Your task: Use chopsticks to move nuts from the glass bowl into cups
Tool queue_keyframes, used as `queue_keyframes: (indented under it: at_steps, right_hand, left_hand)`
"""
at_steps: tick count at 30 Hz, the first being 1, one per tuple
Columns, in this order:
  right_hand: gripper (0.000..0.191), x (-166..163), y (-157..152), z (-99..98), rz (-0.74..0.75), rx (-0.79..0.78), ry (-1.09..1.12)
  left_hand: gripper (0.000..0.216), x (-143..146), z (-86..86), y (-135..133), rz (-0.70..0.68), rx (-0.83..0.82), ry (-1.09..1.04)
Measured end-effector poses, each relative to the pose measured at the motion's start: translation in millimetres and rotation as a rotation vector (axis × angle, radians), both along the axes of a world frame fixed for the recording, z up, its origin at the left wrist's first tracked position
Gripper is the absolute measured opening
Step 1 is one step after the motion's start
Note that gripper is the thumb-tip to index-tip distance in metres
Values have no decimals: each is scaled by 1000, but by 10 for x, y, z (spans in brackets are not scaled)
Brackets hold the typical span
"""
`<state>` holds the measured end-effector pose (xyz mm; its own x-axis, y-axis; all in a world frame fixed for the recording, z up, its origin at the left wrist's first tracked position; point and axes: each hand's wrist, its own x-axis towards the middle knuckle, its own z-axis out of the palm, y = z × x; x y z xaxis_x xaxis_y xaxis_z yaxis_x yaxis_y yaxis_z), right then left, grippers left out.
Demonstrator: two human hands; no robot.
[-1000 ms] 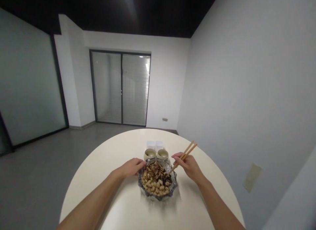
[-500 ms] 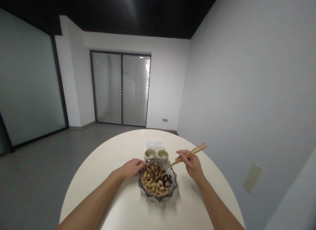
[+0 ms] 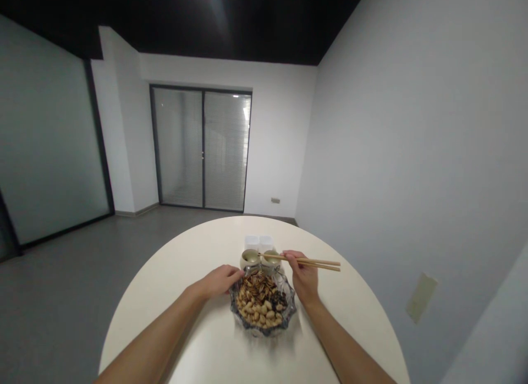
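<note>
Over R cup (image 3: 270, 262), chopsticks (image 3: 319, 261) point L, approx crosswise.

Chopsticks (image 3: 325, 262) tan; nuts (image 3: 256, 308) brown, beige; cups (image 3: 250, 256) pale olive; table (image 3: 231, 362) cream.

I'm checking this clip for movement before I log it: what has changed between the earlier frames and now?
The right hand has moved left, swinging the chopsticks from the glass bowl forward and left. They now lie nearly level across the right cup, tips by the left cup; whether they pinch anything is too small to tell. Unchanged: left hand at the bowl's left rim, bowl and cups.
</note>
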<state>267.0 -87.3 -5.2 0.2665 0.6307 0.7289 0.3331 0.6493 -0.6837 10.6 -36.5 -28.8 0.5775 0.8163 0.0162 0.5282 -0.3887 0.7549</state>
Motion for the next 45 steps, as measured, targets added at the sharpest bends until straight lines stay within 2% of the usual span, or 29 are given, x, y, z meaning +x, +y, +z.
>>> queue_keyframes:
  at_steps: [8, 14, 21, 26, 31, 36, 40, 45]
  right_hand:
    - [21, -73, 34, -60, 163, -108, -71]
    - [23, 28, 16, -31, 139, -125, -84]
    - [26, 91, -32, 8, 180, -165, -160]
    - [23, 94, -88, 54, 149, -98, -150]
    - [21, 79, -144, 100, 269, -136, -323]
    - [21, 73, -176, 119, 238, -96, -352]
    - [23, 113, -157, 124, 246, -139, -371]
    - [36, 277, -173, 201, 80, -151, -194]
  left_hand:
    - [65, -5, 47, -43, 0, -4, -3]
    - [65, 1, 40, -7, -11, 73, 47]
    - [66, 9, 36, -28, 18, -8, 11]
    - [64, 7, 17, 3, -4, 48, 32]
    - [64, 8, 8, 11, 0, 32, 23]
    - [64, 3, 9, 1, -2, 10, 6]
    - [66, 1, 1, 0, -2, -3, -4]
    - [68, 6, 16, -11, 16, -3, 8]
